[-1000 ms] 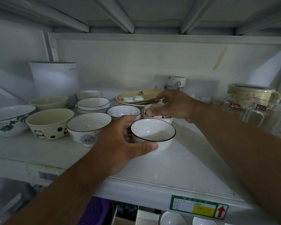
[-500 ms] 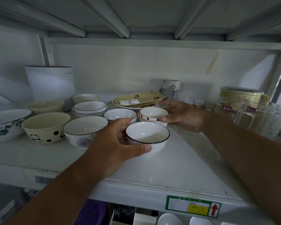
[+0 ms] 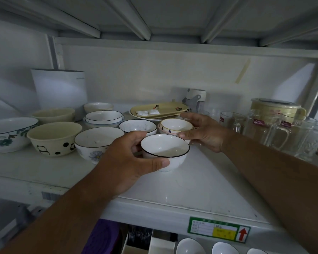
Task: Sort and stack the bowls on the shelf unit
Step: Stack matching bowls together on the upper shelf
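Left hand (image 3: 125,162) gripping a white bowl (image 3: 165,151) near the shelf (image 3: 200,184) front, right hand (image 3: 204,132) holding a patterned bowl (image 3: 175,125) just behind it, glass mugs (image 3: 275,131) standing far right

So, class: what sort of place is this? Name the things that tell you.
Probably a storeroom or stockroom for tableware: a metal shelf crowded with unmatched bowls, labelled glass mugs, and a stock label on the shelf edge.
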